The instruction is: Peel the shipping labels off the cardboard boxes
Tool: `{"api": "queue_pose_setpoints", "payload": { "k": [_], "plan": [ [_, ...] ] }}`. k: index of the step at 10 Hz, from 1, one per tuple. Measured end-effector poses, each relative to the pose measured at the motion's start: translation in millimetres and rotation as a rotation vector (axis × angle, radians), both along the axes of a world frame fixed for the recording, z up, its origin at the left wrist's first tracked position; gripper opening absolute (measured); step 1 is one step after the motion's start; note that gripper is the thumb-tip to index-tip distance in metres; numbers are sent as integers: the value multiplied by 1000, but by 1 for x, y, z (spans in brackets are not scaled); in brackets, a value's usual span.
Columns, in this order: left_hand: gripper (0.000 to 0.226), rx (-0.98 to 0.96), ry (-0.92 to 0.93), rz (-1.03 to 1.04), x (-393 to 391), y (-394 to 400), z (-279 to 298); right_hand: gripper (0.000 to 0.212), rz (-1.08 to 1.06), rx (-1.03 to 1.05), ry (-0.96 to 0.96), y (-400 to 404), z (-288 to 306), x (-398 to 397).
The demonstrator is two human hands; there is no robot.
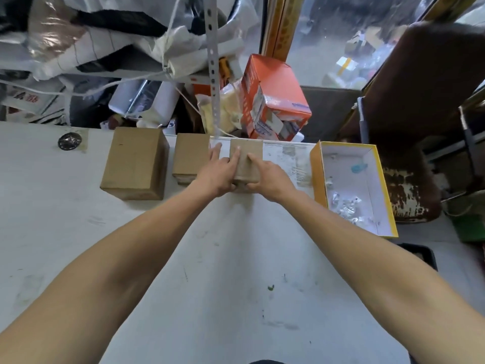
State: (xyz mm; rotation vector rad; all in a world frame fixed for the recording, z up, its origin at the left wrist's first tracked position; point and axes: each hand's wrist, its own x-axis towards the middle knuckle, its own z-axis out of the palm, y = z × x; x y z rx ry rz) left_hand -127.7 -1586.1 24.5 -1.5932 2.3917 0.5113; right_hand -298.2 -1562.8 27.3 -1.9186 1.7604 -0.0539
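**Gripping a small carton at the far edge of the desk**

Reaching forward from the bottom of the view, two bare forearms stretch across the scuffed white desk (210, 258) and meet at a small plain brown cardboard box (246, 156) near its far edge. The left hand (219, 177) clasps the box's left side, its fingers lying over the top face and one finger stretched past the far corner. The right hand (270, 179) holds the right side and near corner, fingertips curled onto the top. No shipping label can be made out on the faces that show.

Just left of the held box stands a medium brown cardboard box (190, 158), and further left, apart from it, a larger brown cardboard box (136, 162). To the right lies an open yellow-edged tray box with a white inside (351, 190), holding crumpled scraps of white paper (346, 206).

Beyond the desk's far edge, an orange carton patched with torn tape and label remnants (273, 101) sits tilted among bags and clutter.
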Motion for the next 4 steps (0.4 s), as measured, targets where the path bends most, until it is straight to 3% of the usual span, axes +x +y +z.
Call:
{"api": "queue_pose_setpoints", "payload": {
  "k": [4],
  "plan": [
    [102, -79, -30, 45, 1, 19, 8, 81, -41, -79, 111, 22, 7, 1]
  ]
}}
